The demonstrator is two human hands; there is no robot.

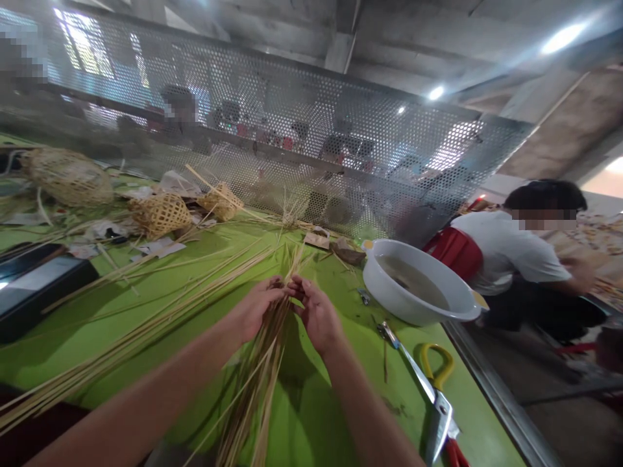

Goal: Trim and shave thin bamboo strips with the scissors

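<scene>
A bundle of thin bamboo strips [260,383] runs from the near edge up between both hands, its short ends fanning out beyond the fingers. My left hand [260,305] is closed around the bundle's upper part from the left. On the other side my right hand [316,311] pinches the same spot, its fingertips meeting those of the left. The fingers partly hide the strips where they are gripped. More long bamboo strips [160,318] lie slantwise on the green tabletop [341,402] to the left.
At right stand a white basin [418,311] of cloudy water, yellow-handled scissors [440,402] and small pliers [389,334]. Woven baskets [160,214] sit at the back left, near a dark box [43,292]. A perforated metal screen [292,123] borders the table; a person [511,253] sits beyond it.
</scene>
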